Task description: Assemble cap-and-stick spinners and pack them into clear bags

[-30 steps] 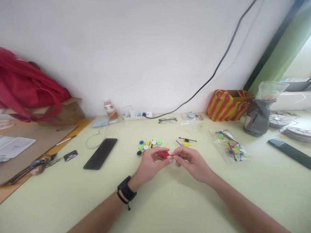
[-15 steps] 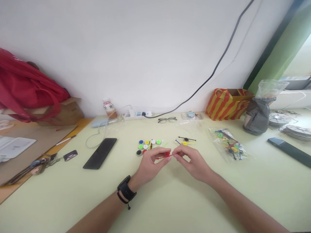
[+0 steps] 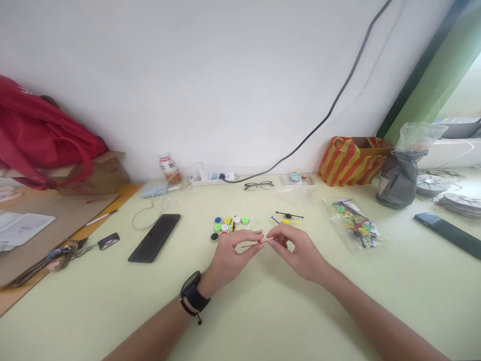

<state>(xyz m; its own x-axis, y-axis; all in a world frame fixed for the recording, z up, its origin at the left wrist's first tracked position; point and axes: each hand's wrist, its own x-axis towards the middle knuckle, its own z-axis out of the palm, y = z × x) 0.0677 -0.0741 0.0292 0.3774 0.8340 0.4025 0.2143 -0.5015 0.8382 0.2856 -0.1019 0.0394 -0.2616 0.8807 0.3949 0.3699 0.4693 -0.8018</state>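
Between my two hands is a thin red plastic arrow (image 3: 248,245) with a small red hub, partly hidden by fingers. My left hand (image 3: 235,250), with a black watch on the wrist, pinches it around the hub. The fingertips of my right hand (image 3: 293,246) close on its other end. Just beyond my left hand lie several coloured round discs (image 3: 227,221) with a few thin arrows among them. Past my right hand, a black arrow with a hub (image 3: 288,216) rests beside a yellow arrow (image 3: 291,221) and a blue one.
A clear bag of coloured pieces (image 3: 355,225) lies on the right. To the left are a black phone (image 3: 155,238) and keys with a photo tag (image 3: 108,241). Glasses (image 3: 258,186), a power strip (image 3: 212,178) and a bottle (image 3: 169,168) stand along the wall.
The red piece has tilted in my fingers, so its hub shows smaller and its arrow more edge-on. My hands have barely shifted.
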